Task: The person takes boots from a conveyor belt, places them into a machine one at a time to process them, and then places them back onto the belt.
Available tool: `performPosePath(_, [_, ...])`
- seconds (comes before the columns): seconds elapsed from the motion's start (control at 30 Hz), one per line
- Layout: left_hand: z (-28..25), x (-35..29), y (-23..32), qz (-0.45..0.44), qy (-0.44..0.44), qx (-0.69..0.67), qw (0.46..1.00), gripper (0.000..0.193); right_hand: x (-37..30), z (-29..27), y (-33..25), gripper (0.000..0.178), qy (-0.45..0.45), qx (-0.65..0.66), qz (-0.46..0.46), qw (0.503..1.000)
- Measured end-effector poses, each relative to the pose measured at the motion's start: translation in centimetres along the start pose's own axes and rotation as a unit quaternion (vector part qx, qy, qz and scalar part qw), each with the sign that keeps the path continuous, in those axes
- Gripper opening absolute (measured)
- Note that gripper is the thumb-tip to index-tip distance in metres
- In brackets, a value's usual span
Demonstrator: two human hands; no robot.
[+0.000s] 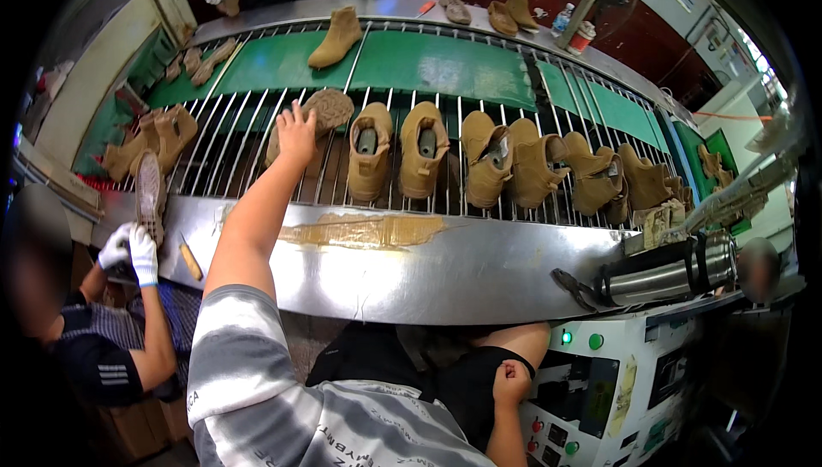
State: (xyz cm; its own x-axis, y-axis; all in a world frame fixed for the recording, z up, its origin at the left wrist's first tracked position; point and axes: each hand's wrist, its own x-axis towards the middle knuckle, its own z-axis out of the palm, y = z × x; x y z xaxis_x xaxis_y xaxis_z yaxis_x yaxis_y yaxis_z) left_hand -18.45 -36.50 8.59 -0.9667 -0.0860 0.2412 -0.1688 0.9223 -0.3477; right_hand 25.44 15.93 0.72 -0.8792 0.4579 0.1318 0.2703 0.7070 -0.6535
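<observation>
The left hand [296,131], fingers spread open, touches a brown shoe [330,110] lying sole-up across the rod rack [244,137], whose bars support it; the right hand [511,381] curls closed, well apart.

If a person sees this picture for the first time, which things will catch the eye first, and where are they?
The row of tan boots, from the middle to the right, probably comes first. Just left of it, the left hand is at a brown boot sole facing the camera. Beyond, a single tan boot rests on the green surface.
</observation>
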Motion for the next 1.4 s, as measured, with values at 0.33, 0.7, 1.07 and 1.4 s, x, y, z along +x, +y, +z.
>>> performPosePath(0.33, [-9.6,-0.7,-10.6,-0.139,-0.157,-0.396,0.894,0.082,-0.7,-0.8,-3.3,0.004,0.013,0.017,-0.032,0.999])
performPosePath(0.7, [-8.3,-32.8,0.6,-0.076,-0.238,-0.966,0.073,0.069,0.6,-1.3,-9.4,0.05,-0.234,0.518,0.002,0.823])
performPosePath(1.07, [-31.5,-31.3,28.4,0.536,-0.283,-0.452,0.655,0.032,-4.2,-21.5,-3.4,0.067,-0.003,0.818,-0.055,0.572])
performPosePath(1.4, [-20.8,-40.8,38.6,0.399,-0.476,-0.489,0.612,0.031,-21.5,-47.2,17.3,0.083,0.515,0.334,0.144,0.776])
